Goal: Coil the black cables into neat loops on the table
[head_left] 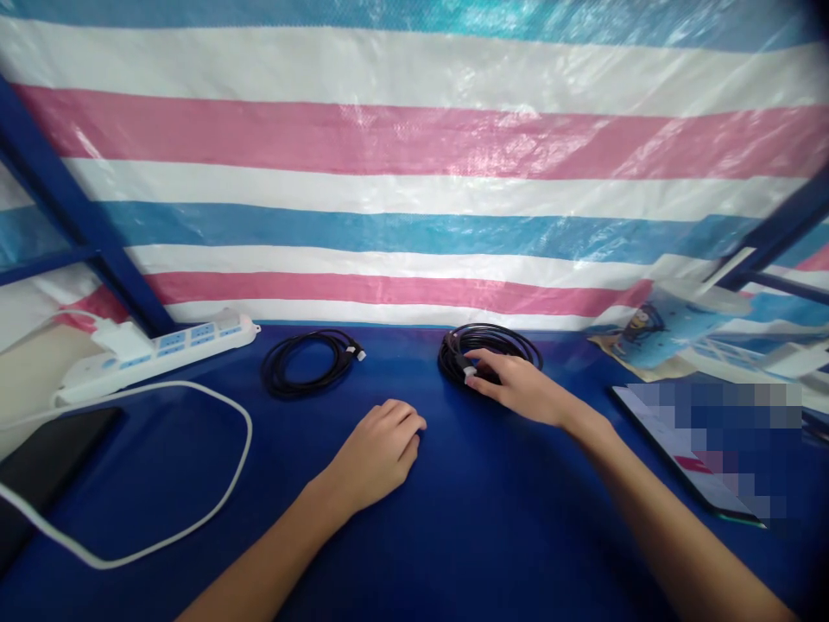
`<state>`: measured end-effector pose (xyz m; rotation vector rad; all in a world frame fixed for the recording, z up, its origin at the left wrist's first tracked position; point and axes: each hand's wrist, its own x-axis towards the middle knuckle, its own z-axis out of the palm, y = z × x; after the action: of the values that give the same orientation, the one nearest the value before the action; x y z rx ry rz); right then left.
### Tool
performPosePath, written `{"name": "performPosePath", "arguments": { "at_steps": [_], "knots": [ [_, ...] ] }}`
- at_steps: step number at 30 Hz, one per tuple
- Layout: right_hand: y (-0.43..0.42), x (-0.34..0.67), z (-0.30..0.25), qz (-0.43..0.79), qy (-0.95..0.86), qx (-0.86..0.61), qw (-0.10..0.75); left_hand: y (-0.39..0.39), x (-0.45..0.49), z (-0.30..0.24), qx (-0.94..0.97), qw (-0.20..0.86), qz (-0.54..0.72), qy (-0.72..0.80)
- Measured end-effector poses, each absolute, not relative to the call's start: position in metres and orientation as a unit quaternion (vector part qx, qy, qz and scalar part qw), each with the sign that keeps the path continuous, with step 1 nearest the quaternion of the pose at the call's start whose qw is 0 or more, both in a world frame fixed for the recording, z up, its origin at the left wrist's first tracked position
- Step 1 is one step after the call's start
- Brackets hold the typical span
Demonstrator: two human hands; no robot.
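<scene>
On the blue desk, a thick coil of black cable lies near the striped sheet. My right hand reaches over its front, thumb and forefinger closed around the cable's plug end, which has a pale tip. The other fingers of that hand are partly hidden. A thinner coil of black cable with two pale-tipped plugs lies to the left, touched by neither hand. Between and nearer to me, my left hand rests on the desk, its fingers curled together with nothing visible in them.
A white power strip with a plugged-in charger stands at the back left. A looped white cord and a black flat device lie left. On the right are a tablet with a lit screen and a blue cup.
</scene>
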<state>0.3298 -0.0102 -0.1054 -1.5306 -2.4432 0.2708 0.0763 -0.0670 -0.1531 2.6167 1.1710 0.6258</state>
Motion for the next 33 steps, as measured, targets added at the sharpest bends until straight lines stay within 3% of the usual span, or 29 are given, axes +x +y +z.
{"name": "performPosePath", "arguments": {
  "at_steps": [10,16,24,33],
  "knots": [
    [-0.019,0.322,-0.125,-0.077,-0.840,-0.490,0.220,-0.061,0.074,-0.149,0.880,0.071,0.220,0.416],
    [-0.027,0.315,-0.126,-0.153,-0.805,-0.503,0.274,-0.032,0.029,-0.139,0.792,0.000,0.275,0.545],
    [-0.014,0.299,-0.135,-0.180,-0.777,-0.555,0.237,-0.021,-0.027,-0.144,0.738,-0.008,0.249,0.627],
    [-0.025,0.296,-0.131,-0.174,-0.786,-0.550,0.222,-0.020,-0.028,-0.147,0.753,0.032,0.153,0.639]
  ]
}}
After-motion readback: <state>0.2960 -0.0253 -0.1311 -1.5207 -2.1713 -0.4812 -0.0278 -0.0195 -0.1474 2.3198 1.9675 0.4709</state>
